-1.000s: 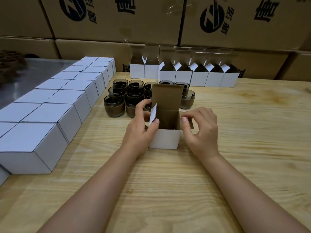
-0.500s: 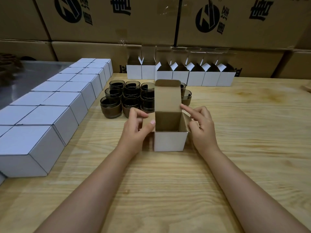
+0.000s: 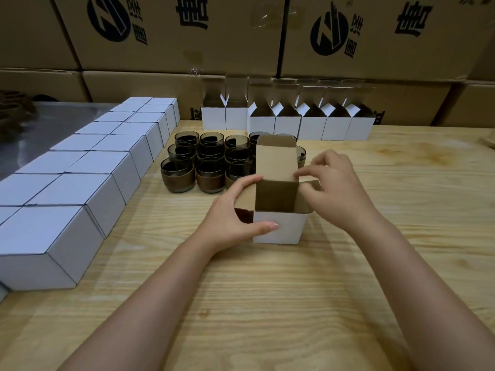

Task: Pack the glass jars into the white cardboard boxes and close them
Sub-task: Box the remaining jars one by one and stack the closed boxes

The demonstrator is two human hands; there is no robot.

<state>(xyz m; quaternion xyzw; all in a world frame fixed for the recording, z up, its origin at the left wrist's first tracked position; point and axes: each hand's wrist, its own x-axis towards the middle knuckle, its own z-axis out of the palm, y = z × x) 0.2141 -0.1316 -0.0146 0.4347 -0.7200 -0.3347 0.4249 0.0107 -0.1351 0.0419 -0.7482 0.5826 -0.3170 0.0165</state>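
looking down on a light wooden counter (image 3: 267,303), and the tally is healthy. two long rows of closed white cardboard boxes (image 3: 88,188) run down the left side with their lids flat, so by my reckoning they're packed and finished.

plenty is left, though. a cluster of dark glass jars with brown bands (image 3: 209,167) stands unboxed mid-counter. behind them a row of open white boxes with raised flaps (image 3: 286,124) waits along the back.

the one in play is a small white cardboard box (image 3: 280,226), sitting just in front of the jars with its brown lid upright and side flaps spread. the left hand (image 3: 235,218) grips its left side, thumb across the white front and fingers over the left flap. the right hand (image 3: 332,188) pinches at the right flap, beside the lid's crease. i can't tell whether a jar is inside, because the bottom of the box is hidden.

on to the writing. the big brown shipping cartons (image 3: 174,62) stacked behind carry a dark round logo (image 3: 111,16) and blocky dark characters, which i can't read. the white boxes show no print.
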